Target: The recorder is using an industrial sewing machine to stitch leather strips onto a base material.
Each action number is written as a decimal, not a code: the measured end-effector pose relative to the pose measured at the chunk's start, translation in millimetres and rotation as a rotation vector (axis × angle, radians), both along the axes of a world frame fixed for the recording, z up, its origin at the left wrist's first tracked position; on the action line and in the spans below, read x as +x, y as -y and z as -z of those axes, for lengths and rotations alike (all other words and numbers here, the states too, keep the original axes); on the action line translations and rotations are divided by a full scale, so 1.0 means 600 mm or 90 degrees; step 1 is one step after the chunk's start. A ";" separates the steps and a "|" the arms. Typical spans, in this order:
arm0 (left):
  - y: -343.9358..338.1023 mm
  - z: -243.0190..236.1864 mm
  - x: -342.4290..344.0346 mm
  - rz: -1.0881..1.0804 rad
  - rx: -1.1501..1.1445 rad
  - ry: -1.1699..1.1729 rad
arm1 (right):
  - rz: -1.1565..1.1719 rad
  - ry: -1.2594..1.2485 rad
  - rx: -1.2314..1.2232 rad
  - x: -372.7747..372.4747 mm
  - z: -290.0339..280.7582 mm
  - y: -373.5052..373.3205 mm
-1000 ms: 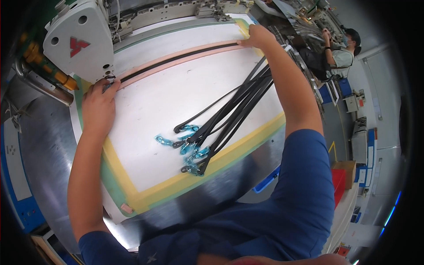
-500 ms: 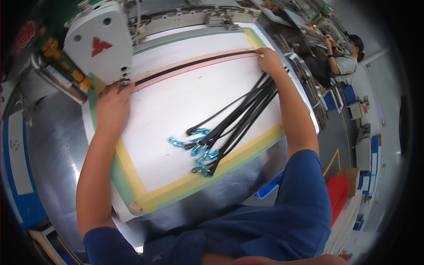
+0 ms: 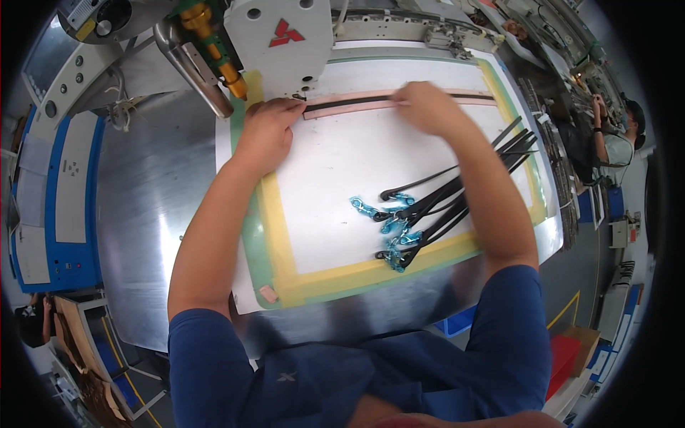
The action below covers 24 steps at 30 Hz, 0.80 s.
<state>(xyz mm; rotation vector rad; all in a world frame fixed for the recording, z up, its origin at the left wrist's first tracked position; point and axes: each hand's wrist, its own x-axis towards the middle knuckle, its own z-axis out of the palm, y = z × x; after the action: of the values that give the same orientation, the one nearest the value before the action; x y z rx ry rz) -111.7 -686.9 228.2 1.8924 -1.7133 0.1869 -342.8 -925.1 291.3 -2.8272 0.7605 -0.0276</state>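
Observation:
A long black strap [image 3: 349, 103] lies straight along a pink strip [image 3: 328, 112] on the white board [image 3: 335, 185]. At the strap's left end, below the white machine head, is my left hand [image 3: 267, 135], its fingers closed together on that end. My right hand [image 3: 428, 107], slightly blurred, presses closed fingers onto the strap around mid-length, hiding that stretch. Nearer to me, partly beneath my right forearm, rests a bundle of black straps [image 3: 435, 203]. Their near ends carry metal clasps in blue wrapping [image 3: 396, 227].
Yellow tape [image 3: 342, 267] and green tape [image 3: 253, 235] border the board, which sits on a metal table [image 3: 150, 214]. The machine head [image 3: 278, 43] and a yellow-and-green nozzle [image 3: 221, 64] stand over its far left. A blue-and-white cabinet [image 3: 71, 200] is at left; a person [image 3: 614, 143] works far right.
My right hand has left the strap's right end and moved left to about its middle. My left hand stays at the left end. The whole view has shifted, showing more on the left.

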 end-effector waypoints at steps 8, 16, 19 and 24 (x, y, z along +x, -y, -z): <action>-0.016 -0.030 -0.018 -0.030 0.039 0.120 | -0.118 0.088 -0.057 0.078 0.036 -0.112; -0.007 -0.041 -0.026 -0.098 0.070 0.052 | -0.136 0.136 -0.069 0.074 0.042 -0.114; -0.004 -0.036 -0.027 -0.069 0.054 0.046 | -0.151 0.151 -0.073 0.075 0.043 -0.114; 0.000 -0.029 -0.024 -0.062 0.077 0.060 | -0.146 0.141 -0.077 0.075 0.044 -0.114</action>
<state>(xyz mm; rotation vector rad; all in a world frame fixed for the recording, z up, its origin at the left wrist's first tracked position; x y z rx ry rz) -126.0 -686.6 245.6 2.0881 -1.7297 0.2175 -298.0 -856.9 264.7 -2.9403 0.3972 -0.3540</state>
